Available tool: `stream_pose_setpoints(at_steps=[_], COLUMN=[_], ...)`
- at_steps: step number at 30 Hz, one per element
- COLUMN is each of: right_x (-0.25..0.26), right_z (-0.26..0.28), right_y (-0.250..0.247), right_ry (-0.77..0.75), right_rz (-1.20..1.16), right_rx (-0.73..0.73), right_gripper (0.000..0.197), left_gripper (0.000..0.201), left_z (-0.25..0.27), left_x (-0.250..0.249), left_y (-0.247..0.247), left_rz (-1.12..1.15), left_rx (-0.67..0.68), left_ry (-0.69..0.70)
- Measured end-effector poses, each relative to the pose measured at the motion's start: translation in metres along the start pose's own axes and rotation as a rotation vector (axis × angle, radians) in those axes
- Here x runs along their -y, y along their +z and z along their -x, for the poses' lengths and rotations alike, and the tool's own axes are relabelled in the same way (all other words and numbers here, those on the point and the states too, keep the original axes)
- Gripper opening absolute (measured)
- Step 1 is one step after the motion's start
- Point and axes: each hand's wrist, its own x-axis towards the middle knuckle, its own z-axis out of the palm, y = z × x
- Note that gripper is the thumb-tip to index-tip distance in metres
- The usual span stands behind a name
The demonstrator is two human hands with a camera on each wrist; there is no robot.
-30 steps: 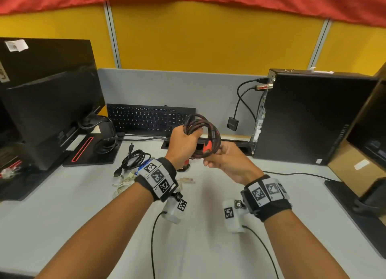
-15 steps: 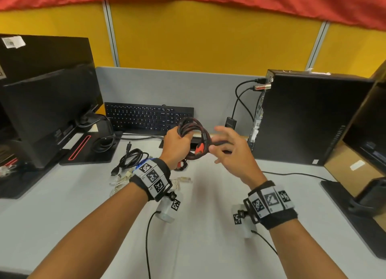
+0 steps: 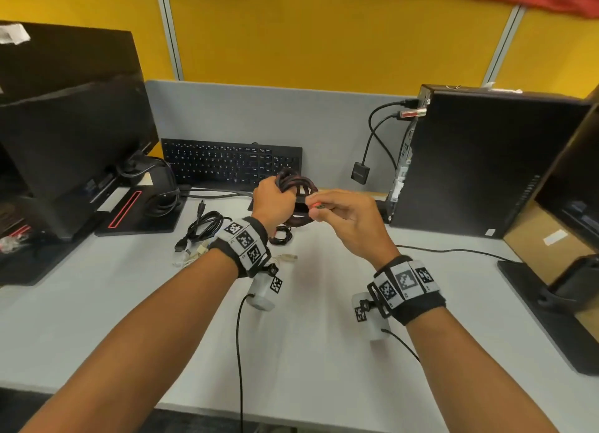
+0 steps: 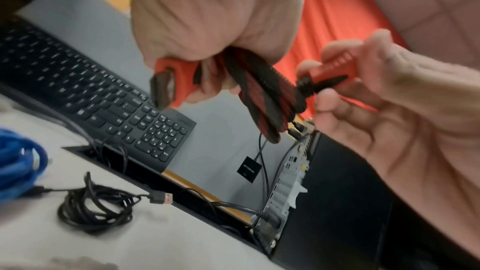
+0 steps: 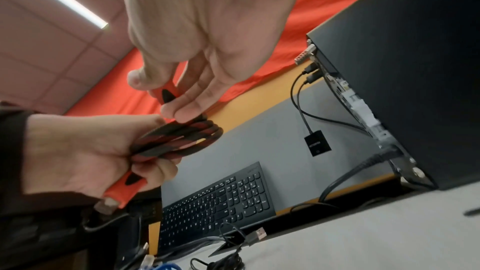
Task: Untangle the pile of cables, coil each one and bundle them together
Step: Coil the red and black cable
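Gripping the coiled red-and-black braided cable (image 3: 296, 186) in our left hand (image 3: 274, 201), we pinch its free orange plug (image 4: 331, 68) with our right hand (image 3: 348, 219). Stiff and springy, it seems; hold across all loops, guiding the plug end.

Bare forearms, no sleeves. Left wrist band (image 3: 246, 243): black strap, white tiles printed with black square markers. Right wrist band (image 3: 406, 287): same. White camera pod (image 3: 262, 291) under each wrist, small marker tag, thin black cable (image 3: 240, 351) trailing.
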Motion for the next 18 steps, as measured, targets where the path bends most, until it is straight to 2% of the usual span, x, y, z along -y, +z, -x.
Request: stream_pose_setpoints(at_steps=[5, 7, 9, 12, 15, 18], right_x=[-0.006, -0.007, -0.009, -0.009, -0.006, -0.008], right_z=[0.007, 0.010, 0.011, 0.011, 0.010, 0.008], right_y=[-0.004, -0.004, -0.001, 0.006, 0.012, 0.017], right_ry=[0.087, 0.093, 0.126, 0.171, 0.190, 0.256], right_rz=[-0.225, -0.279, -0.270, -0.188, -0.159, -0.082], right_rx=[-0.036, -0.050, -0.052, -0.048, -0.094, -0.156], right_gripper=[0.019, 0.019, 0.019, 0.016, 0.007, 0.005], left_gripper=[0.017, 0.017, 0.018, 0.031, 0.048, 0.047], left_z=[-0.011, -0.014, -0.012, -0.003, 0.001, -0.002], left_x=[-0.002, -0.002, -0.003, 0.001, 0.004, 0.003], left_y=[-0.004, -0.005, -0.004, -0.002, -0.001, -0.004], left_rz=[0.251, 0.280, 0.149, -0.032, 0.007, 0.059], left_rx=[0.010, -0.016, -0.076, -0.074, -0.004, 0.055], left_ry=[-0.235, -0.260, -0.151, 0.141, 0.310, 0.381])
